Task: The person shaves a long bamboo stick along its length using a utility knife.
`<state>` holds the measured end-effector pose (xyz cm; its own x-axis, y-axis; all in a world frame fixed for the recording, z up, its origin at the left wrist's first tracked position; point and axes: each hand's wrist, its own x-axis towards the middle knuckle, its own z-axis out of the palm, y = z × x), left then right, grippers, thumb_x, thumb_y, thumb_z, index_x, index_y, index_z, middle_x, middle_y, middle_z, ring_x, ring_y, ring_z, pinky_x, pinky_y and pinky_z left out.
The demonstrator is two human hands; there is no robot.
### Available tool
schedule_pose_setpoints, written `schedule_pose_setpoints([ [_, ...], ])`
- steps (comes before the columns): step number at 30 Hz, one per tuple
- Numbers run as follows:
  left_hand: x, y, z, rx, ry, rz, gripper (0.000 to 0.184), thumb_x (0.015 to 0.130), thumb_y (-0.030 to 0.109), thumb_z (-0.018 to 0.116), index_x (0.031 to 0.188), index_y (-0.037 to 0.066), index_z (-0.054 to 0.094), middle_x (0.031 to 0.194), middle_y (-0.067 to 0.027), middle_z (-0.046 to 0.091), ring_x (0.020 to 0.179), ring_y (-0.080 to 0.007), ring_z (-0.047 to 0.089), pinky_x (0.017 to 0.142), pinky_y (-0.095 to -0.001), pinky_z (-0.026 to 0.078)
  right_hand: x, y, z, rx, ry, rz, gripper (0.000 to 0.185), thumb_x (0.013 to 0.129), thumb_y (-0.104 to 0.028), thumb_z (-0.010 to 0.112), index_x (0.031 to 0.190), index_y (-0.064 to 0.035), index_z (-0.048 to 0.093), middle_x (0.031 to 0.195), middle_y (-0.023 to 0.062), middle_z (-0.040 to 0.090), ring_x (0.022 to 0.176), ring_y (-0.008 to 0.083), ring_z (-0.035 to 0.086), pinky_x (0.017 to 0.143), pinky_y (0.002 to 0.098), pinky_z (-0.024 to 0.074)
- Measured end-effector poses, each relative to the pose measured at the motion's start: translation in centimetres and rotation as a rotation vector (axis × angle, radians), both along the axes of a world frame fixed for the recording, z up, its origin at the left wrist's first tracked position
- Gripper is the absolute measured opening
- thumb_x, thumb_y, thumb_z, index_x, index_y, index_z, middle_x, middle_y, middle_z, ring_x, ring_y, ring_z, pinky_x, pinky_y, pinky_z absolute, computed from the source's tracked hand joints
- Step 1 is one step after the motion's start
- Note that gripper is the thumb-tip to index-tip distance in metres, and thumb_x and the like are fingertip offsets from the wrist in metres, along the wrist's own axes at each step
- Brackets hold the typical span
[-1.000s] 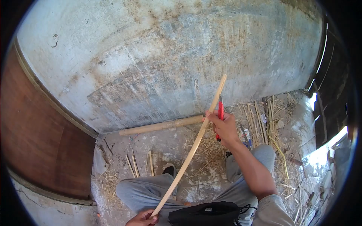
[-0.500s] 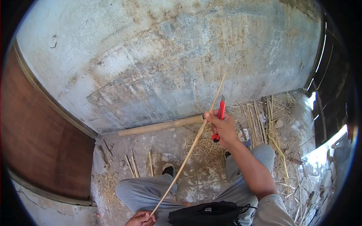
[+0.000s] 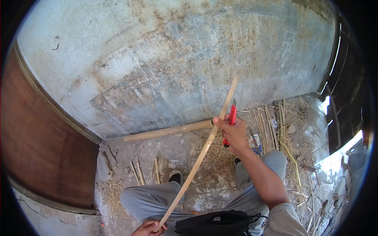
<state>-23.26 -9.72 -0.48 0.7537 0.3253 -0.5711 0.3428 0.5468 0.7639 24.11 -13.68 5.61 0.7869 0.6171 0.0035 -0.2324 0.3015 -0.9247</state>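
Observation:
A long, pale bamboo strip [image 3: 197, 163] slants across the view from lower left to upper right, its broad face showing. At its lower end my left hand [image 3: 150, 228] is closed on it, low in the frame. Higher up, my right hand [image 3: 233, 131] pinches the strip between thumb and fingers. The same hand also grips a red utility knife [image 3: 232, 115], its blade out and pointing up, just right of the strip.
A bamboo pole [image 3: 167, 133] lies along the foot of the stained wall [image 3: 177, 59]. Shavings [image 3: 220, 157] and thin sticks [image 3: 267, 128] litter the floor. More strips [image 3: 138, 173] stand at the left, near a brown panel [image 3: 47, 141]. A black bag [image 3: 216, 224] rests at my lap.
The strip has turned about its length, from broad face to thin edge and back to a broad face. Both hands have stayed nearly in place, still holding it. The knife has tilted slightly.

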Motion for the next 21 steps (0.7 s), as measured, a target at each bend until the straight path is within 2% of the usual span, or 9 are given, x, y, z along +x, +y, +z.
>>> schedule_pose_setpoints([
  [8,0.5,-0.2,0.7,0.029,0.055,-0.004,0.052,0.102,0.049,0.046,0.098,0.001,0.066,0.053,0.0017,0.040,0.041,-0.0087,0.032,0.041,-0.0260,0.029,0.0,-0.1,0.0,0.017,-0.008,-0.006,0.028,0.081,-0.023,0.084,0.087,-0.0013,0.068,0.069,-0.0038,0.059,0.054,0.0011,0.040,0.046,0.0210,0.0274],
  [17,-0.8,0.4,-0.9,-0.097,0.055,0.011,0.051,0.100,0.052,0.048,0.097,0.005,0.067,0.053,-0.0003,0.048,0.039,-0.0098,0.040,0.041,-0.0260,0.035,-0.2,0.1,-0.2,0.022,-0.027,-0.031,0.029,0.084,-0.027,0.081,0.080,-0.0044,0.064,0.063,-0.0061,0.052,0.048,0.0012,0.036,0.042,0.0219,0.0244],
  [21,-0.1,0.0,-0.1,-0.042,0.082,0.030,0.044,0.102,0.045,0.049,0.100,0.005,0.066,0.059,-0.0020,0.053,0.046,-0.0117,0.047,0.045,-0.0285,0.040,-0.1,0.2,-0.5,0.037,-0.015,-0.026,0.029,0.087,-0.029,0.079,0.080,-0.0054,0.063,0.059,-0.0072,0.049,0.045,0.0011,0.035,0.040,0.0219,0.0245],
])
